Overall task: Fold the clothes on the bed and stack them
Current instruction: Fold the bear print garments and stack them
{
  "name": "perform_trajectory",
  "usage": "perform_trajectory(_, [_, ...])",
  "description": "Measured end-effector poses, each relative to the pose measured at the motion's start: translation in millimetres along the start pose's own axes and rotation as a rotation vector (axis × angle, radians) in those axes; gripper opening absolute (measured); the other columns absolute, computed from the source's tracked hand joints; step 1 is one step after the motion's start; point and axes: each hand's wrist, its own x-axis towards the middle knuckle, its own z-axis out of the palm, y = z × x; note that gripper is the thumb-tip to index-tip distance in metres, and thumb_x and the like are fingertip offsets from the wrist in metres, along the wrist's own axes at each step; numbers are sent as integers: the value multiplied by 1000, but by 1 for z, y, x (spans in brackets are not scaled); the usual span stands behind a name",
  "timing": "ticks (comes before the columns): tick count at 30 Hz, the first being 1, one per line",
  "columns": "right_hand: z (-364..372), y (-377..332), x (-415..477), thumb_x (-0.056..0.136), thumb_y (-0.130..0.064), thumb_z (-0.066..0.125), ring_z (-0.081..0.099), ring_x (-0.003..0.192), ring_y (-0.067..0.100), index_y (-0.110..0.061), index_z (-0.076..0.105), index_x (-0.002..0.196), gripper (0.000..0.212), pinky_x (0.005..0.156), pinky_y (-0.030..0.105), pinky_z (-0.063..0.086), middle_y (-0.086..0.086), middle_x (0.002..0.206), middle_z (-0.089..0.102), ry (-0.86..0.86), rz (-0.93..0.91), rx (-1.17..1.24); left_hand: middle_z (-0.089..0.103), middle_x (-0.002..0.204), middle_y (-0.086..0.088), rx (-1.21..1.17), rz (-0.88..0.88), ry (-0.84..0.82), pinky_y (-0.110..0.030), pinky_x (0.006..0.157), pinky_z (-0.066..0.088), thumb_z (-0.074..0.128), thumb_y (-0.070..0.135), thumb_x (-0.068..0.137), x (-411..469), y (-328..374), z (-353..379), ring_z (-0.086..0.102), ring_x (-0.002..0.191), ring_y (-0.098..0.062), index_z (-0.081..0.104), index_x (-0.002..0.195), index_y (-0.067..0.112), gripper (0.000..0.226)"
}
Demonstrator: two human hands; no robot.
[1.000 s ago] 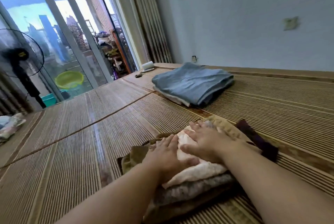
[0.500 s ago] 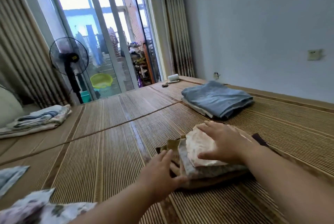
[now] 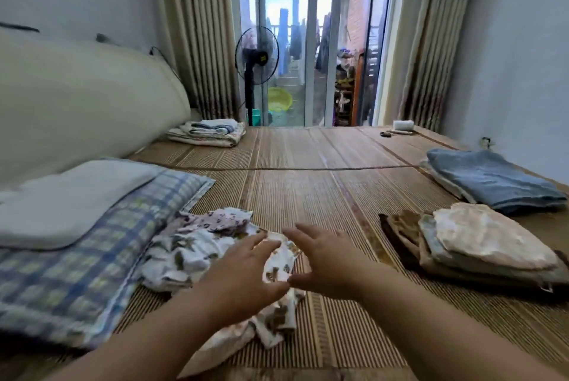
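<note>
A loose heap of crumpled patterned clothes (image 3: 197, 245) lies on the bamboo mat (image 3: 308, 189) in front of me. My left hand (image 3: 243, 276) hovers over the heap with fingers spread, holding nothing. My right hand (image 3: 326, 257) is beside it, fingers straight, above the heap's right edge. Whether either hand touches the cloth is unclear. To the right sits a stack of folded clothes (image 3: 480, 242), cream on top, brown at the bottom. Behind it lies a folded blue pile (image 3: 489, 177).
A checked pillow (image 3: 77, 254) with a grey cushion (image 3: 70, 199) on it lies at the left. Folded bedding (image 3: 206, 132) sits at the far left by the curtain. A standing fan (image 3: 257, 56) and glass doors are beyond the bed. A white roll (image 3: 403, 125) lies far right.
My view swung left from the folded stack to the loose heap. Both hands left the stack and now reach over the crumpled clothes.
</note>
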Motion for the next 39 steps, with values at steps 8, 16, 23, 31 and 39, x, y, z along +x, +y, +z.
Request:
perform_trajectory(8, [72, -72, 32, 80, -59, 61, 20, 145, 24, -44, 2, 148, 91, 112, 53, 17, -7, 161, 9, -275, 24, -35, 23, 154, 9, -60, -271, -192, -43, 110, 33, 56, 69, 61, -42, -101, 38, 26, 140, -20, 27, 145, 40, 93])
perform_trajectory(16, [112, -83, 75, 90, -59, 43, 42, 131, 23, -39, 28, 145, 61, 107, 48, 33, 0, 145, 45, -87, 229, 190, 29, 150, 1, -149, -305, -172, -42, 108, 35, 59, 66, 66, -24, -130, 71, 31, 136, -24, 25, 146, 33, 93])
perform_trajectory(23, [116, -91, 110, 90, -32, 58, 61, 85, 17, -24, 69, 99, 16, 77, 30, 51, -1, 94, 70, -30, 291, 308, 30, 149, -6, -279, -415, -44, -45, 108, 36, 56, 54, 77, -8, -141, 67, 34, 134, -28, 24, 147, 32, 81])
perform_trajectory(31, [119, -78, 104, 90, -31, 51, 62, 91, 22, -21, 68, 105, 25, 77, 32, 52, 3, 97, 67, -186, 140, 1, 30, 151, -5, -276, -461, -51, -48, 109, 33, 40, 34, 91, -1, -149, 74, 34, 133, -32, 38, 142, 32, 51])
perform_trajectory(39, [37, -78, 66, 89, -37, 62, 65, 60, 20, -18, 69, 73, 26, 55, 30, 53, 3, 68, 69, -49, 81, 619, 47, 132, 13, -241, -231, 122, -50, 106, 27, 42, 48, 86, 3, -125, 46, 24, 128, -21, 50, 112, 47, 27])
